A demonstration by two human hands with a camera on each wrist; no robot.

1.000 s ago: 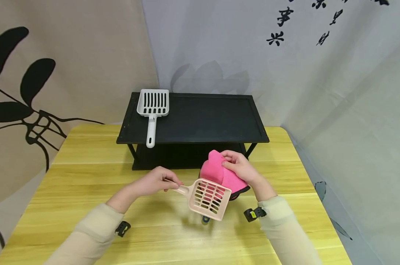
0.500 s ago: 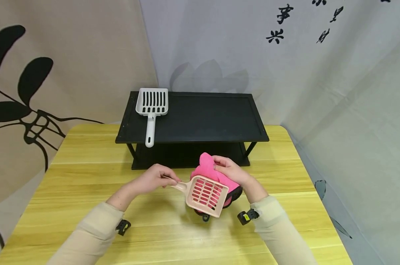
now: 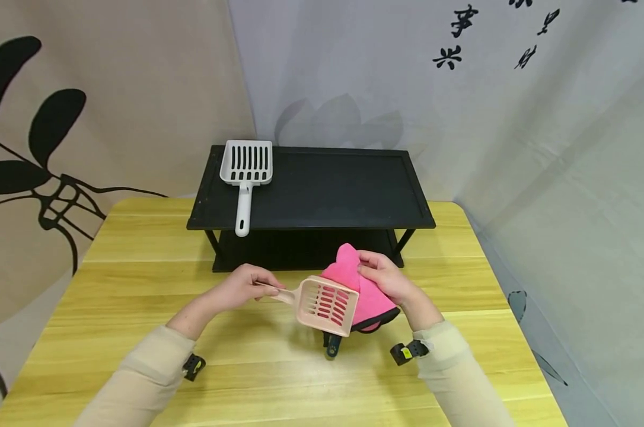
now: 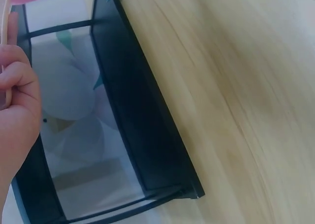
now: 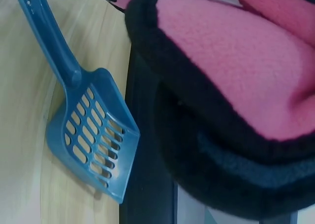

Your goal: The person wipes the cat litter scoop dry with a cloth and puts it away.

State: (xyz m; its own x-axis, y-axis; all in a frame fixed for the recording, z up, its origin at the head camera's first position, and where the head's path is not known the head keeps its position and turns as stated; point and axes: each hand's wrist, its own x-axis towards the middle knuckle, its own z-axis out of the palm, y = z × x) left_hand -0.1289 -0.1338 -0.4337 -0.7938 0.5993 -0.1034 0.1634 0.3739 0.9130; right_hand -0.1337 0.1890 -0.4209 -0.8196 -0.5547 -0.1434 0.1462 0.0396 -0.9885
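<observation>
From the head view, the left hand (image 3: 244,289) had a narrow grip, with thumb and fingers pinching the handle of a beige scoop (image 3: 307,303). The handle was on the left, and the wide part with the holes was on the right. The right hand (image 3: 387,279) was holding too, pinching a piece of pink cloth (image 3: 374,299) with a black edge. The beige scoop hid part of the pink cloth, and I could not tell if they touched. The end of a blue scoop (image 3: 332,345) poked out below them, on the near side. All this was over the middle of the wooden tabletop (image 3: 247,379), on the near side of a black rack (image 3: 332,190). A white scoop (image 3: 245,190) lay on the left part of the rack's top, and its handle stuck out past the near edge.

In the left wrist view, the left hand's fingers curled around the thin handle. The black rack stood on the tabletop beyond the hand.

In the right wrist view, the pink cloth looked big and fluffy. The blue scoop was beside it, and wood showed through its holes.
</observation>
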